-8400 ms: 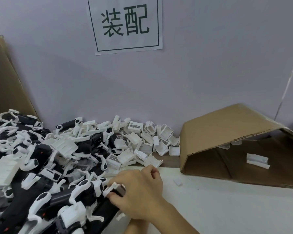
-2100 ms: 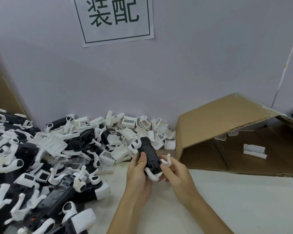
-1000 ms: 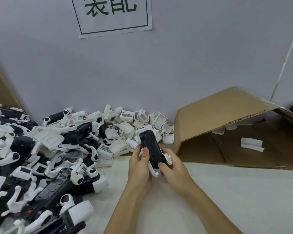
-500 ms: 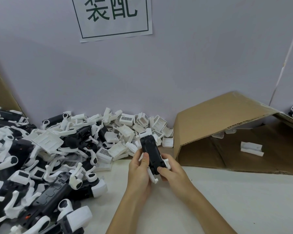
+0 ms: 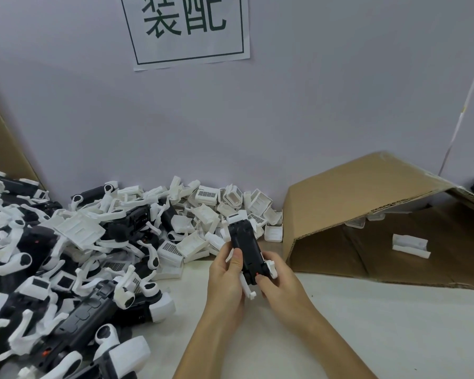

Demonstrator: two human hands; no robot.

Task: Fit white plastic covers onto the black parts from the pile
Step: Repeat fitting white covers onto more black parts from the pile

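Black part (image 5: 245, 246) is held up over the tabletop (image 5: 367, 324) between both hands, long axis pointing away from the camera, just in front of the pile (image 5: 66, 255).

Head view: left hand (image 5: 225, 280) grips the part's left side, thumb lying on the black face. Right hand (image 5: 281, 285) grips the near right end, thumb tip at a small red mark. White cover (image 5: 237, 218) sits at the part's far end; white tabs stick out near the hands. Pile of black parts and loose white covers spreads left and back to the wall. Cardboard box (image 5: 367, 214) lies on its side at right, one white piece (image 5: 411, 245) inside. Paper sign (image 5: 188, 28) hangs on the wall.
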